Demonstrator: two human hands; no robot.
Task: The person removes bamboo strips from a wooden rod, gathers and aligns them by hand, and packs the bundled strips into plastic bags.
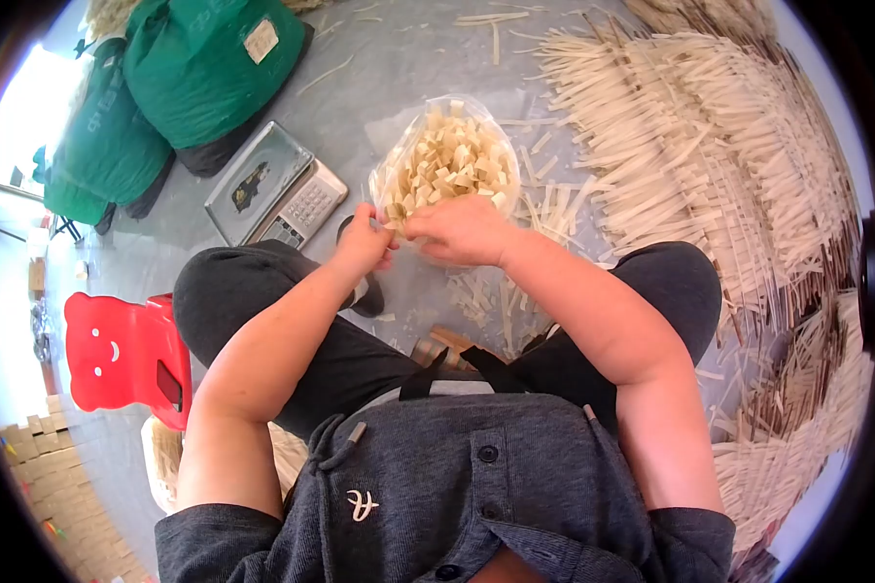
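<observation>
A clear plastic bag (pixel 377 185) stands open on the floor in front of me, filled with short, pale, folded strip pieces (pixel 457 160). At its near left rim, my left hand (pixel 365 243) is closed, thumb and fingers pinched together. My right hand (pixel 460 231) comes in from the other side, its fingers curled and closed close to the left fingertips. Something small and pale shows between the two hands, but I cannot tell whether it is a strip or the bag's edge.
A digital scale (pixel 318 202) with a metal tray lies left of the bag. Green sacks (pixel 204 78) stand behind it. Large heaps of pale strips (pixel 690 165) cover the right side. A red bear-shaped stool (pixel 117 355) with a phone (pixel 169 386) is at my left.
</observation>
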